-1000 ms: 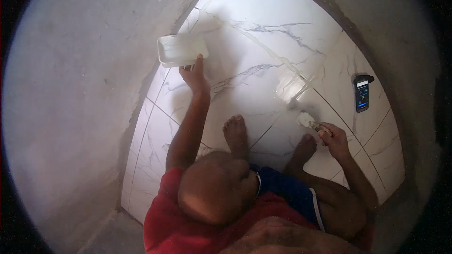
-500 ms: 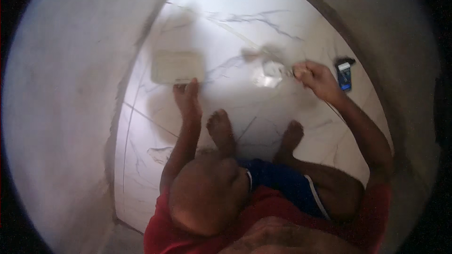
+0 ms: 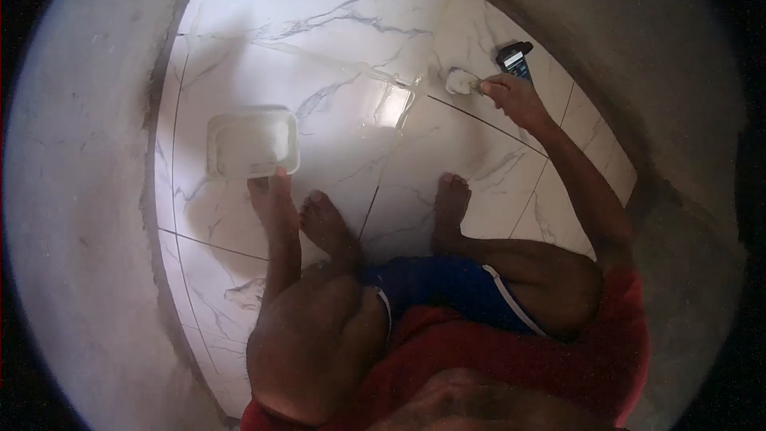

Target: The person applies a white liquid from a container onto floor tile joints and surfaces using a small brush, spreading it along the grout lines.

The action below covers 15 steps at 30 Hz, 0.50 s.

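My left hand (image 3: 274, 195) grips the near rim of a shallow white rectangular plastic tub (image 3: 292, 142), thumb over the edge. Pale material lies in the tub. My right hand (image 3: 515, 100) is closed around a small tool with a flat, rounded pale end (image 3: 462, 81); its exact kind is hard to make out. The tool's end is over the tiled floor (image 3: 335, 72), near a tile joint. Close to it, a whitish smear (image 3: 411, 86) marks the crossing of the joints.
Beyond my right hand lies a dark handheld device with a lit screen (image 3: 517, 65). Rough grey walls (image 3: 88, 160) (image 3: 686, 191) curve up on both sides. My bare feet (image 3: 327, 219) stand on the marbled tiles, and a crumpled pale thing (image 3: 246, 294) lies beside my left leg.
The view has shifted, so the floor sits further left. My right hand has carried the tool away from the bright patch, toward the device. The tub is still in my left hand.
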Available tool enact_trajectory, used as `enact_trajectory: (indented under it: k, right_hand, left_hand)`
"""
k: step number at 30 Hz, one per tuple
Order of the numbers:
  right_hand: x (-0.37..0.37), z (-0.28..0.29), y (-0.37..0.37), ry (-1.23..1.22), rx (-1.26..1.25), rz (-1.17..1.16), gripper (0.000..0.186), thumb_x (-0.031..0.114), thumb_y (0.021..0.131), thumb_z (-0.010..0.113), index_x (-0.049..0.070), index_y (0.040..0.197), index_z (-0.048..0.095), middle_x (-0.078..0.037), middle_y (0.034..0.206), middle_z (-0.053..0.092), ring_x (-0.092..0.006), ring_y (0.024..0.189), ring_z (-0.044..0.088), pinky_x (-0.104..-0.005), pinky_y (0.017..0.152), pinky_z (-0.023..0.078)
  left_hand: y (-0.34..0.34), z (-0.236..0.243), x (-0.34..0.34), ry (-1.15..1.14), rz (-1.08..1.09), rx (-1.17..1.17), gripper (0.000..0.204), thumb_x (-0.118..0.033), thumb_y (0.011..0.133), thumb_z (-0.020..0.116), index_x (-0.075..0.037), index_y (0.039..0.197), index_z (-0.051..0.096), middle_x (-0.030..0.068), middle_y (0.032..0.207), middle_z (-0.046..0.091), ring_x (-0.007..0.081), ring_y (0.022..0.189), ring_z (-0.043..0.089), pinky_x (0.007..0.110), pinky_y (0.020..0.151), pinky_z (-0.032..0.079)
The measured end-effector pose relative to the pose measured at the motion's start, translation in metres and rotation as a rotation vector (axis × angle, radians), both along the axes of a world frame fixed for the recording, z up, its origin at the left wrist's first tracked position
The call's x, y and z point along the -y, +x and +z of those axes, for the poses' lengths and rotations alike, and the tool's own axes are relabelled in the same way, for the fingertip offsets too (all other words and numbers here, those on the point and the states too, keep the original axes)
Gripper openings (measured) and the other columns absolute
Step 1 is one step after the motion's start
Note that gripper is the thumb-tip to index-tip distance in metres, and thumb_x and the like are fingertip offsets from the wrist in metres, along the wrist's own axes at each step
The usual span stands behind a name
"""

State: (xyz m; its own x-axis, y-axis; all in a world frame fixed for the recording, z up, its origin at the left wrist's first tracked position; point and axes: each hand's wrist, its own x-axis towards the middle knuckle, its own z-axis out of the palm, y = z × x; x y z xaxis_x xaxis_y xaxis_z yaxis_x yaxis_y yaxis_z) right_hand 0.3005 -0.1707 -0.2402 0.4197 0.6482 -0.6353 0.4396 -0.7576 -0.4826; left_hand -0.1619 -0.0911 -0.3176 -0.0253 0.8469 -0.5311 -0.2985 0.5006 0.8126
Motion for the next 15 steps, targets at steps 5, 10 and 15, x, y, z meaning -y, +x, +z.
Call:
enact_trajectory:
  k: [5, 10, 15]
  right_hand:
    - [-0.019, -0.008, -0.025, 0.245, 0.105, 0.368, 0.044, 0.039, 0.094, 0.064, 0.002, 0.116, 0.064, -0.016, 0.096, 0.070, -0.0276, 0.088, 0.069, -0.0432, 0.077, 0.054]
    - [-0.079, -0.006, -0.070, 0.251, 0.333, 0.826, 0.025, 0.023, 0.097, 0.057, 0.006, 0.116, 0.057, -0.017, 0.107, 0.064, -0.0336, 0.101, 0.066, -0.0496, 0.084, 0.054]
    - [-0.143, -0.007, -0.119, 0.334, 0.458, 0.955, 0.023, 0.023, 0.097, 0.058, 0.008, 0.115, 0.058, -0.016, 0.106, 0.064, -0.0351, 0.097, 0.066, -0.0480, 0.084, 0.054]
  left_hand:
    - [-0.006, 0.000, -0.008, -0.020, -0.029, 0.068, 0.056, 0.001, 0.093, 0.063, -0.001, 0.142, 0.038, 0.0128, 0.140, 0.051, 0.0255, 0.130, 0.052, 0.044, 0.111, 0.045]
    - [-0.004, -0.003, -0.005, -0.018, 0.018, 0.111, 0.055, 0.000, 0.093, 0.062, -0.001, 0.142, 0.039, 0.0128, 0.139, 0.051, 0.0256, 0.130, 0.052, 0.043, 0.112, 0.044]
    - [-0.009, -0.005, -0.005, 0.049, 0.033, 0.165, 0.053, -0.003, 0.090, 0.064, 0.001, 0.138, 0.041, 0.0115, 0.128, 0.051, 0.0187, 0.110, 0.054, 0.032, 0.093, 0.048]
